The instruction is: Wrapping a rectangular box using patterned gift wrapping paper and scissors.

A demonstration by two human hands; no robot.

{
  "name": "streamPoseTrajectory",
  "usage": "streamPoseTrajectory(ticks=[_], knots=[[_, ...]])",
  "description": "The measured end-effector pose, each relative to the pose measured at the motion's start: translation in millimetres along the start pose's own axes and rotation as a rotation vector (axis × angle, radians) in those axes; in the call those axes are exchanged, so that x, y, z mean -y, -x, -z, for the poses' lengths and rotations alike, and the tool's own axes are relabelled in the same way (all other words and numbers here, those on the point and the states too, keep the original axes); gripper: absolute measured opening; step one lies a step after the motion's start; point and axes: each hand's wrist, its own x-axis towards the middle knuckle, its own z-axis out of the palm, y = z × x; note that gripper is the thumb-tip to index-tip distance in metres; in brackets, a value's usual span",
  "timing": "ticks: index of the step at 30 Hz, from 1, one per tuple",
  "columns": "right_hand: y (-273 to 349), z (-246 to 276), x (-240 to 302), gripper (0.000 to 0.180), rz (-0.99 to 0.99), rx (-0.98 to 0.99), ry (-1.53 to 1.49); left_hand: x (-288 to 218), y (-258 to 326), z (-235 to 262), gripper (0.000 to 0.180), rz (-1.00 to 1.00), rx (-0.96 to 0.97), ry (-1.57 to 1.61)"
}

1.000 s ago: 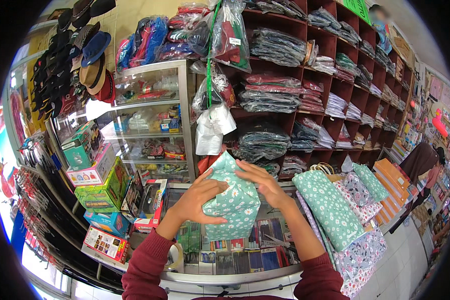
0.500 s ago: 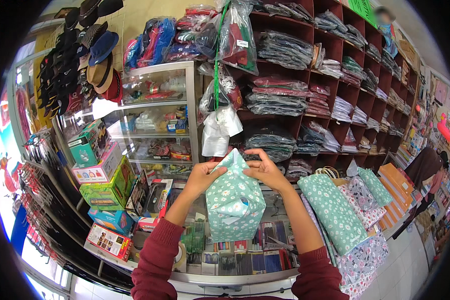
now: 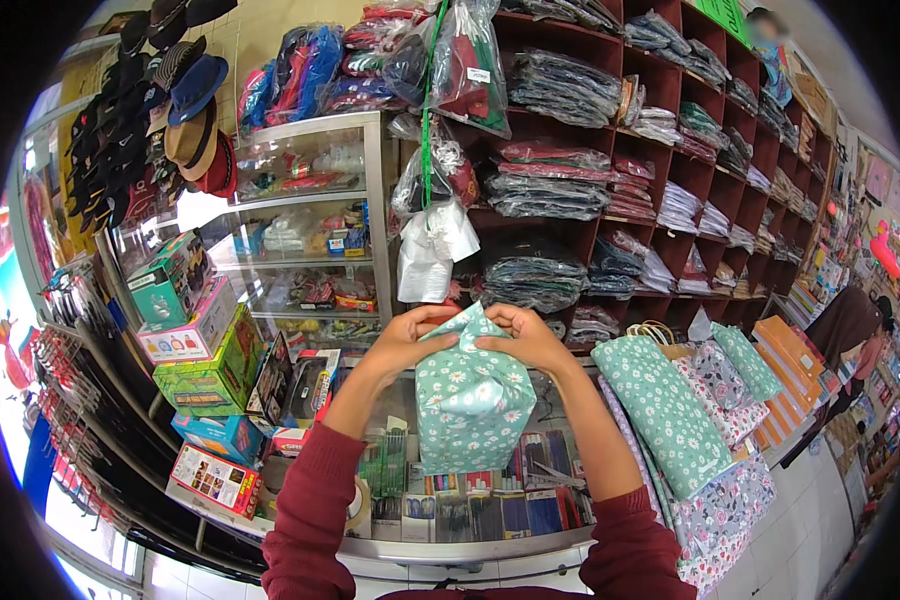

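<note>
On the glass counter before me stands a boxy parcel [image 3: 473,415] in mint-green paper printed with white daisies. Its top edge rises to a folded point. My left hand [image 3: 410,346] grips that top from the left, thumb pressed on the near face and fingers curled behind. From the right, my right hand [image 3: 523,340] pinches the same fold, its thumb near the middle and its fingers bent over the back. The far side of the parcel and some fingertips are hidden.
Stationery packets lie under the counter glass [image 3: 515,548]. Stacked toy boxes [image 3: 215,365] stand at left. At right are a rolled daisy-patterned paper bundle [image 3: 660,420] and floral wrapping paper [image 3: 727,515]. White plastic bags [image 3: 435,250] hang behind; shelves [image 3: 610,230] hold packed clothes.
My right hand's fingers have come down and closed over the parcel's top. The flap that jutted from the near face now lies smoother. The view has shifted slightly.
</note>
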Motion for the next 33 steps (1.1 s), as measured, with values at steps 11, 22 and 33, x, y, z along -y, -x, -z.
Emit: streamPoseTrajectory(ticks=[11,22,33], knots=[[5,-7,8,0.037,-0.046,-0.049,0.007,9,1,17,0.028,0.174,0.037,0.075],[9,-4,-2,0.025,0.102,-0.116,0.114,-16,-4,0,0.053,-0.089,0.095,-0.149],[36,-13,25,0.034,0.452,-0.229,0.407,-4,-31,-12,0.027,-0.294,-0.099,-0.35]])
